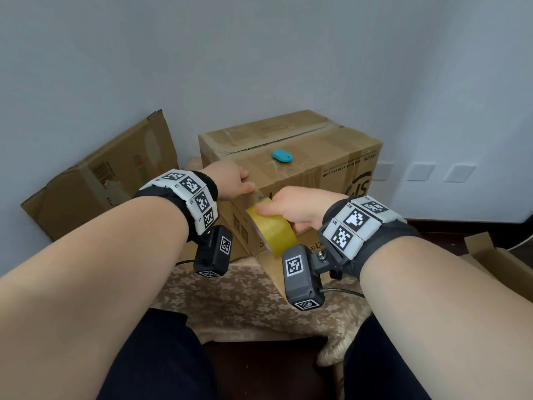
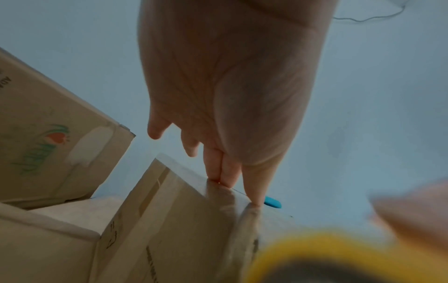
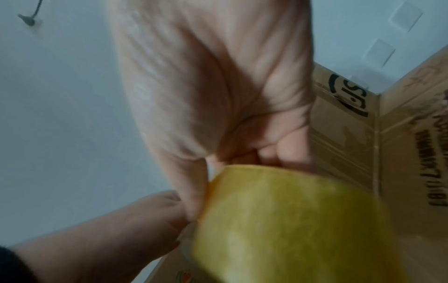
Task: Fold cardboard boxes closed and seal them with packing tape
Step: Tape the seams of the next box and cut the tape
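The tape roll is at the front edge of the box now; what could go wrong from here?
1. The left hand presses the tape end on the box edge with fingertips only; a hard pull by the right hand on the tape roll might peel it off.
2. The pulled strip looks creased in the left wrist view, so it may stick wrinkled.
3. The teal object lies on the lid and could get in the way.

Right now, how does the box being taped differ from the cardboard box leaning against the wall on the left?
The box being taped stands squared up with its top flaps folded shut; the leaning box is collapsed and tilted against the wall. The left hand presses tape onto the taped box, beside the tape roll gripped by the right hand; nothing touches the leaning box. A teal object lies on the taped box only. Both are brown printed cardboard.
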